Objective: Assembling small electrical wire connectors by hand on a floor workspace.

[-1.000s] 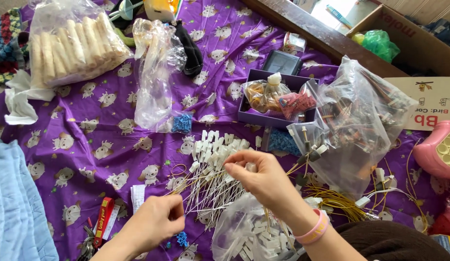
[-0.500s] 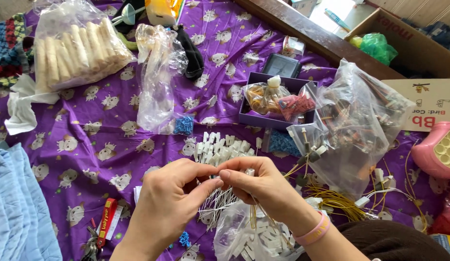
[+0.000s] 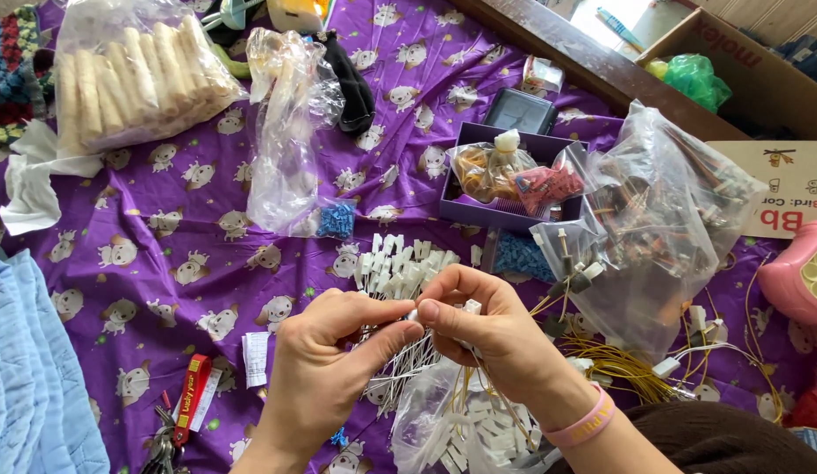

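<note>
Purple cloth [image 3: 154, 290] printed with small animals covers the whole surface. A second ago the left hand [image 3: 329, 369] lay low and apart from the right hand [image 3: 487, 338]; half a second ago it came up to meet it, and now both pinch the same small white connector [image 3: 415, 313], thumbs and forefingers closed on it, wires trailing below (so the work has passed from reaching to handling one piece). That connector sits between the fingertips, just above the pile of white connectors [image 3: 395, 268] spread on the cloth.

Counted: two hands, one pink wristband [image 3: 584, 423], one purple tray [image 3: 505, 180] holding two small bags, one bag of pale sticks [image 3: 128, 79], one nearly empty clear bag [image 3: 286, 140], one large bag of wired parts [image 3: 663, 219], one more bag [image 3: 461, 430] under the wrists. The loose connectors are too many and too tangled to count.
</note>
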